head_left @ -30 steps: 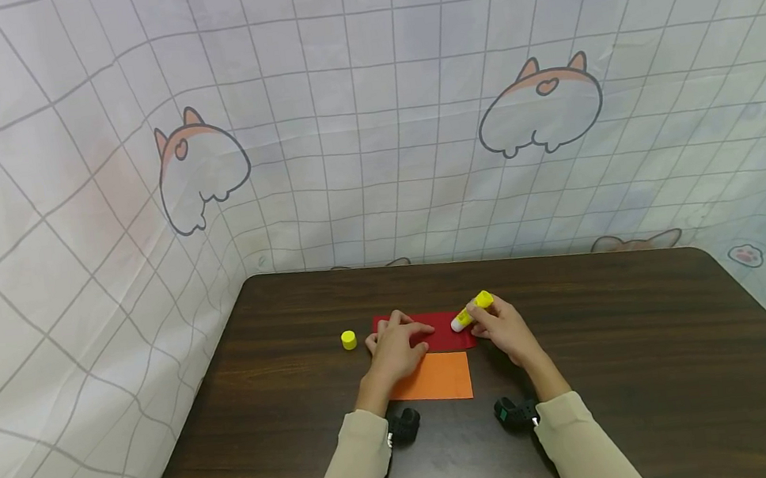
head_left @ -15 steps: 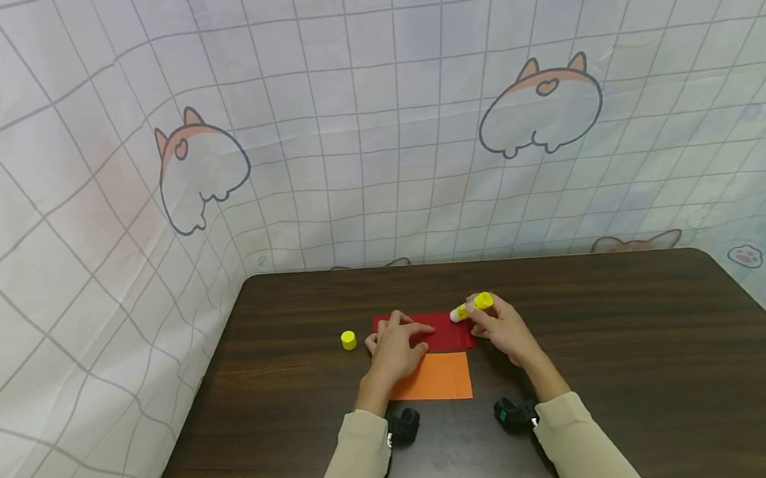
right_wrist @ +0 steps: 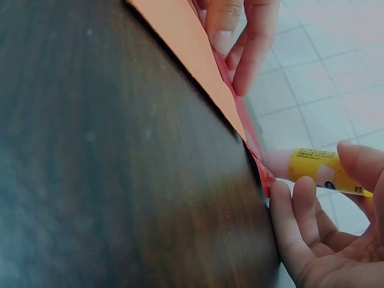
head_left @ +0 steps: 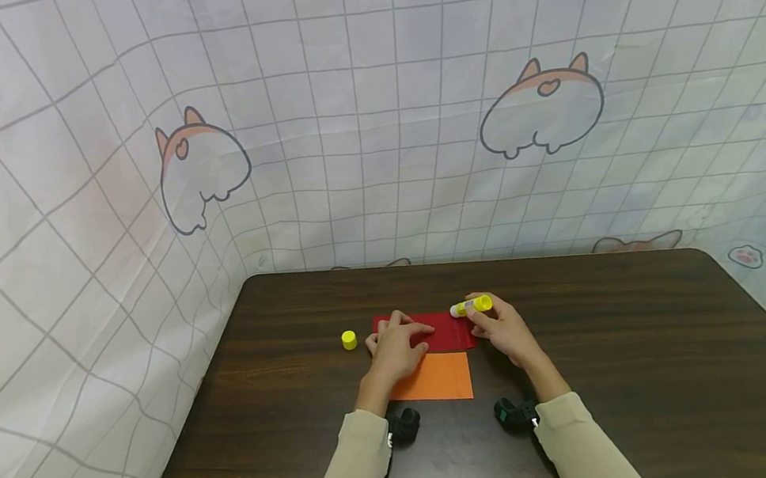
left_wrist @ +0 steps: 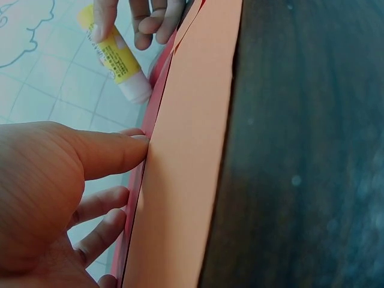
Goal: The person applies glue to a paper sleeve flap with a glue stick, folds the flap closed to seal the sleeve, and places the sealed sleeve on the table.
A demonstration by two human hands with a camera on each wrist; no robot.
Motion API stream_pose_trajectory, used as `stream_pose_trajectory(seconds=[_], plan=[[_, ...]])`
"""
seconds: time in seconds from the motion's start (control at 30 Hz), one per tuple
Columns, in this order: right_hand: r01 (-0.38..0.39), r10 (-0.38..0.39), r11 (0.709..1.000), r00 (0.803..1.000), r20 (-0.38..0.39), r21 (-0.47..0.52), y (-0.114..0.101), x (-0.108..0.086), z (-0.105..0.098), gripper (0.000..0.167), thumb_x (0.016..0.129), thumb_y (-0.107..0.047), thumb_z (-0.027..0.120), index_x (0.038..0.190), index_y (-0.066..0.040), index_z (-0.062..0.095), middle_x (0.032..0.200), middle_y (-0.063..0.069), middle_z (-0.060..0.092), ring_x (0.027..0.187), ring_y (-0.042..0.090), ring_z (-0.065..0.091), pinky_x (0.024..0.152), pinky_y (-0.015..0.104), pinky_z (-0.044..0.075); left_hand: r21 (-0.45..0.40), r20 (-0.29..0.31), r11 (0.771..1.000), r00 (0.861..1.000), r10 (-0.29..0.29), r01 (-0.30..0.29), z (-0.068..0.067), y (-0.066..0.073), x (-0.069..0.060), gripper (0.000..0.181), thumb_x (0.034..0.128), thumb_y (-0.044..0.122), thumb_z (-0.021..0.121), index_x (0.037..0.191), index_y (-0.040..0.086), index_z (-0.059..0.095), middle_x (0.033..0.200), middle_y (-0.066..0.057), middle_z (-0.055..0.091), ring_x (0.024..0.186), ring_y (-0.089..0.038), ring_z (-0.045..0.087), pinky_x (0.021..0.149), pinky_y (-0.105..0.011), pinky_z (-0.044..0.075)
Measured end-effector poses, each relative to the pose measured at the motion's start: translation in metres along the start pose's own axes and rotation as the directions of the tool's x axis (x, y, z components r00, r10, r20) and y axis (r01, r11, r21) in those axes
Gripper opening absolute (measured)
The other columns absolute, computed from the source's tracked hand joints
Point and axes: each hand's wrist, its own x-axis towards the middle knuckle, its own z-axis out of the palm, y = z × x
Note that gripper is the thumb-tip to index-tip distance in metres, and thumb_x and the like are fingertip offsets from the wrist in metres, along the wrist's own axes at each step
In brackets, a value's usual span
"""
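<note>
With thumb and fingers my right hand [head_left: 507, 331] pinches a yellow glue stick [head_left: 472, 306], uncapped, its pale tip at the far right edge of a red paper [head_left: 448, 333]. Fingertips of my left hand [head_left: 395, 349] press on the left part of that red paper, fingers spread. An orange paper [head_left: 445, 377] lies on the near side, against the red one. In the left wrist view, my left thumb [left_wrist: 117, 153] rests at the line where red and orange meet. Below the glue stick [right_wrist: 318, 165], in the right wrist view, my other right fingers touch the red corner.
A yellow glue stick cap [head_left: 348, 340] stands on the dark wood table [head_left: 289, 410], left of the papers. Behind and to the left of the table hangs a white gridded cloth [head_left: 368, 113] with cartoon animals. Black wrist devices [head_left: 405, 428] sit at both cuffs.
The glue stick's tip has moved away from me across the right part of the red paper, and the stick has swung to lie more sideways. My left hand has stayed put.
</note>
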Motion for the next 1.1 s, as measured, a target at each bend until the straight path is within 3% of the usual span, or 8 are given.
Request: stream_pose_trajectory(seconds=[0.2,0.57,0.9,1.1], plan=[[0.013,-0.013,1.0,1.0,0.007,-0.014,0.0001,-0.0002,-0.0003,0.043,0.105,-0.02,0.058,0.146,-0.007,0.051,0.138,0.021,0.054,0.093,0.024,0.059,0.085,0.023,0.059,0.0,0.001,1.0,1.0,0.001,-0.001,0.0,-0.0002,0.0003,0.025,0.097,0.025,0.07,0.121,0.031,0.076,0.122,-0.001,0.054,0.115,-0.027,0.043,0.095,-0.057,0.023],[0.009,-0.009,1.0,1.0,0.016,0.0,0.0025,0.0016,-0.0008,0.046,0.105,-0.02,0.059,0.148,-0.007,0.051,0.143,0.023,0.053,0.114,0.035,0.063,0.092,0.028,0.059,0.006,0.0,1.0,1.0,0.003,-0.003,0.0004,-0.0007,0.0005,0.025,0.0971,0.026,0.07,0.121,0.031,0.076,0.122,-0.001,0.054,0.114,-0.027,0.043,0.095,-0.058,0.024],[-0.002,0.002,1.0,1.0,0.008,-0.008,-0.0011,-0.001,-0.0001,0.044,0.105,-0.02,0.059,0.147,-0.007,0.052,0.144,0.022,0.053,0.11,0.031,0.063,0.091,0.028,0.059,-0.003,-0.009,1.0,1.0,0.014,-0.014,0.0019,-0.0008,0.001,0.026,0.0961,0.023,0.072,0.121,0.03,0.076,0.121,-0.002,0.055,0.114,-0.027,0.043,0.098,-0.06,0.022],[-0.004,0.004,1.0,1.0,0.006,-0.013,-0.0013,-0.0018,0.0001,0.043,0.106,-0.02,0.058,0.145,-0.005,0.053,0.141,0.022,0.054,0.096,0.024,0.061,0.091,0.03,0.059,0.001,-0.009,1.0,1.0,0.005,-0.005,0.0025,-0.0014,0.0007,0.026,0.096,0.023,0.072,0.121,0.031,0.076,0.122,-0.002,0.055,0.115,-0.027,0.043,0.098,-0.06,0.022]])
